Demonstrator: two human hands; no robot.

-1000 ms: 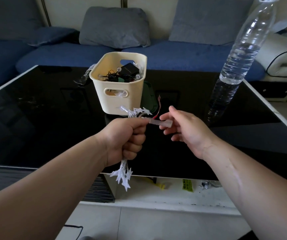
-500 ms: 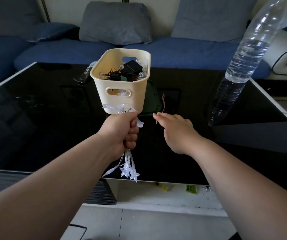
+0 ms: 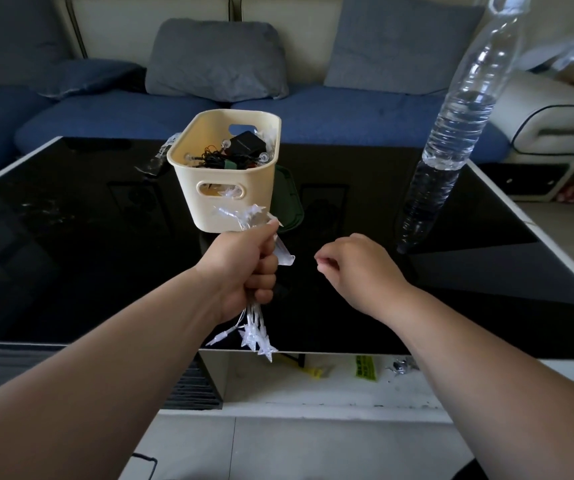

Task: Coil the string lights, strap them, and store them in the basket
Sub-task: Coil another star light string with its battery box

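Observation:
My left hand (image 3: 244, 268) grips a bundle of clear star-shaped string lights (image 3: 256, 337) upright over the black table, just in front of the cream basket (image 3: 209, 206). Stars stick out above and below my fist. A pale strap end (image 3: 285, 258) pokes out to the right of my fingers. My right hand (image 3: 358, 268) hovers a little to the right of the bundle, fingers loosely curled, with nothing visible in it. The basket holds dark wires, a black box and other clear lights.
A tall clear water bottle (image 3: 451, 133) stands on the glossy black table (image 3: 70, 237) to the right. A dark green object (image 3: 289, 199) lies behind the basket. A blue sofa with grey cushions (image 3: 216, 60) runs along the far side.
My right hand has let go of the strap end and drawn back to the right, curling its fingers. My left hand has carried the bundle forward toward the basket.

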